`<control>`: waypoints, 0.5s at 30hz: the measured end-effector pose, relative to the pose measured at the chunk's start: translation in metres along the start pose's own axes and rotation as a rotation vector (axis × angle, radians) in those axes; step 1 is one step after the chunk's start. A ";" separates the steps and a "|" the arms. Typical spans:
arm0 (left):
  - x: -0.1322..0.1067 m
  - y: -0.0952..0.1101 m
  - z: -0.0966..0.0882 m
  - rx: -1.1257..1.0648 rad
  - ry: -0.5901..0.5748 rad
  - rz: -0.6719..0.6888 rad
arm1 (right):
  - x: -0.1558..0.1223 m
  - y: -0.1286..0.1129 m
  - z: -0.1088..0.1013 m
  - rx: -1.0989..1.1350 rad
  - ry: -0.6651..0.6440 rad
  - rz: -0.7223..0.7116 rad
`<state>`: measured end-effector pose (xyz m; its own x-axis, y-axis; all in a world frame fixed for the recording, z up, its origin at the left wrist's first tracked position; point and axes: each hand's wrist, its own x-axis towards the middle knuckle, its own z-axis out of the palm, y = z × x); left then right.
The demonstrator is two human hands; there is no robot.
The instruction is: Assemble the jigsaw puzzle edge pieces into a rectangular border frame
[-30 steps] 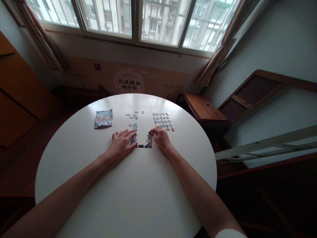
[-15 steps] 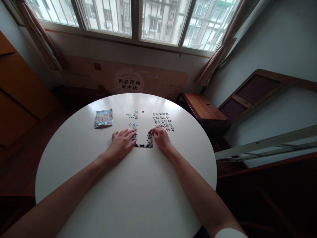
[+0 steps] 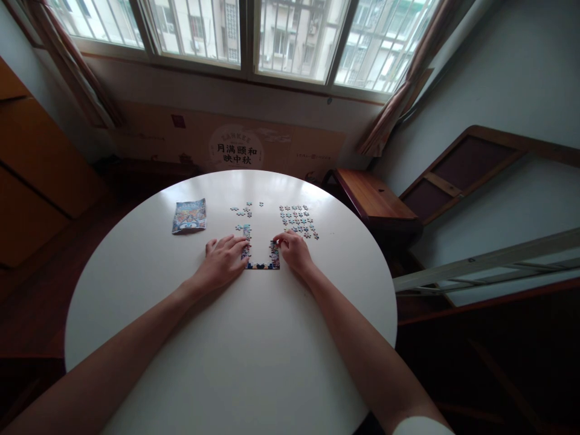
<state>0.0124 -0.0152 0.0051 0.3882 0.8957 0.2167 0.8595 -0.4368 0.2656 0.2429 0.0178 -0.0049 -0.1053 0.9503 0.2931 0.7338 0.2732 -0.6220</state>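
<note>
A partly joined jigsaw puzzle lies on the white round table, forming a U with a bottom row and two sides. My left hand rests flat with its fingers stretched over the puzzle's left side. At the top of the right side, my right hand pinches a jigsaw piece between thumb and forefinger; the fingers partly hide it. Beyond my right hand, loose jigsaw pieces lie in rough rows. More loose pieces are scattered above the left side.
A picture sheet or packet lies at the left of the table. Behind the table's far right edge stands a wooden bench or low table. A wall with a printed banner and barred windows is at the back.
</note>
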 end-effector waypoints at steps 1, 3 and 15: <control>0.000 0.000 0.000 -0.001 -0.003 -0.002 | 0.000 0.000 0.000 0.002 -0.003 0.001; 0.000 0.000 0.000 -0.003 -0.005 -0.006 | 0.000 0.000 0.000 0.004 -0.009 0.003; 0.001 -0.003 0.002 -0.005 0.003 0.001 | -0.001 -0.001 -0.001 -0.019 -0.003 -0.021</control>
<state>0.0113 -0.0134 0.0023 0.3883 0.8948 0.2203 0.8571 -0.4385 0.2703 0.2428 0.0166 -0.0036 -0.1226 0.9450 0.3033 0.7440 0.2898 -0.6021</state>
